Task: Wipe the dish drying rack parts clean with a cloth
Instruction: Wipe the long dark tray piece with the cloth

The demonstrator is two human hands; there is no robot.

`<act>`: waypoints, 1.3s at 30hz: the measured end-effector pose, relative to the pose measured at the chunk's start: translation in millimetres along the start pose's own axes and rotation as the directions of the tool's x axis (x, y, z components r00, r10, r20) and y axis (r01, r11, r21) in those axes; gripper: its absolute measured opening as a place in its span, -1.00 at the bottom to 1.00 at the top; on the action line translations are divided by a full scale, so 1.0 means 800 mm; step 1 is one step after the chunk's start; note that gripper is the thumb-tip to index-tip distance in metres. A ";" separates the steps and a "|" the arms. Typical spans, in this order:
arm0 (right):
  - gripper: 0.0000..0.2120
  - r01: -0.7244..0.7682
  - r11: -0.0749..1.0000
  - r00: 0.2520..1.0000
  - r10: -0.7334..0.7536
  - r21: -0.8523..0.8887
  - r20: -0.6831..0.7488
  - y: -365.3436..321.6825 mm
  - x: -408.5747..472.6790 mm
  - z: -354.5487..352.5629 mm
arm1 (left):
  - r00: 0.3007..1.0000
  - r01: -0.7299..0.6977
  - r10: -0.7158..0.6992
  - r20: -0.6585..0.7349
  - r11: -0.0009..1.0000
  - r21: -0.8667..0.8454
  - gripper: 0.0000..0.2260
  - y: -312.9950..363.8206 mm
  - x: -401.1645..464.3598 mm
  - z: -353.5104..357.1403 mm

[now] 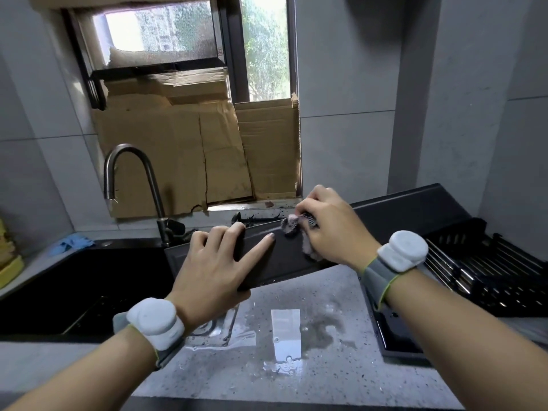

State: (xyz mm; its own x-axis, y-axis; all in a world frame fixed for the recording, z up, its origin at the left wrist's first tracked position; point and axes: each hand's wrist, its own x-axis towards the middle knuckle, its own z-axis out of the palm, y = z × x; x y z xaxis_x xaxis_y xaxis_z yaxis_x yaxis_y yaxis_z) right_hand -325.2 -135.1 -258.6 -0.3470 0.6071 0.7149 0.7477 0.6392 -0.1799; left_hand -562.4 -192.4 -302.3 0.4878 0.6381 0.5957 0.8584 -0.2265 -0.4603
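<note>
Dark rack tray held above the wet countertop, between the black sink and the wire rack resting on a black mat at right. Tray's long axis runs left–right, rising slightly toward the far right end; its broad face is tilted up toward the camera.

Left hand grips the tray's near-left portion — fingers curled over the top edge, one finger lying straight along the face. Right hand is bunched around a greyish cloth, pinching it against the tray's upper edge at about mid-length. Something dark and ribbed shows under the right fingers; possibly part of the cloth or a tray fitting, hard to tell.

Judgement: wiping is under way. The unwiped stretch toward the right lies beyond the cloth hand, so strokes along the long axis suit it; the left hand acts as the brace.

Faucet behind; cardboard covers the lower window.
</note>
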 end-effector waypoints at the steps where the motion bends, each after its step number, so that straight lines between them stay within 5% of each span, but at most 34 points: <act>1: -0.88 -0.040 0.999 0.999 0.040 -0.005 -0.007 0.008 0.001 -0.004 | 1.000 -0.001 0.001 -0.005 1.000 0.006 -0.06 -0.003 -0.001 -0.001; 4: -0.87 -0.106 0.994 0.993 0.106 -0.009 -0.044 0.008 0.002 -0.003 | 1.000 0.003 -0.003 -0.021 1.000 -0.001 -0.06 -0.001 0.001 -0.005; 11: -0.88 0.059 0.997 0.998 -0.060 0.055 0.030 -0.024 -0.005 0.012 | 0.997 0.057 -0.053 0.049 0.995 -0.082 -0.11 0.017 -0.002 0.009; 19: -0.86 -0.224 0.974 0.929 0.216 0.008 -0.299 0.038 -0.016 -0.018 | 0.969 0.247 -0.232 0.085 0.919 -0.307 -0.04 -0.007 -0.020 0.018; 25: -0.59 -0.214 0.975 0.935 0.190 -0.051 -0.299 0.022 -0.034 0.006 | 0.951 0.294 -0.303 0.059 0.833 -0.468 -0.10 0.012 -0.003 0.009; 29: -0.63 -0.189 0.982 0.922 0.179 0.003 -0.344 0.011 -0.042 0.017 | 0.953 0.287 -0.299 0.056 0.827 -0.483 -0.11 0.022 0.004 0.006; 35: -0.62 0.157 0.987 0.974 -0.150 0.026 -0.168 -0.021 -0.064 0.035 | 0.959 0.273 -0.278 0.060 0.840 -0.468 -0.11 0.031 0.005 0.012; 39: -0.60 0.007 1.000 0.962 -0.005 0.006 -0.273 0.013 -0.048 0.012 | 0.953 0.287 -0.297 0.062 0.817 -0.500 -0.10 0.021 -0.006 0.016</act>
State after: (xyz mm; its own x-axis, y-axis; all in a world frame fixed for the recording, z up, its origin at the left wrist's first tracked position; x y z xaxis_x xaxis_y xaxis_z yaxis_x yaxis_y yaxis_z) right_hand -309.7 -147.3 -294.9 -0.1835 0.4518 0.8731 0.7415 0.6467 -0.1788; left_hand -552.0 -190.2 -321.5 0.2003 0.7208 0.6636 0.9209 -0.3697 0.1236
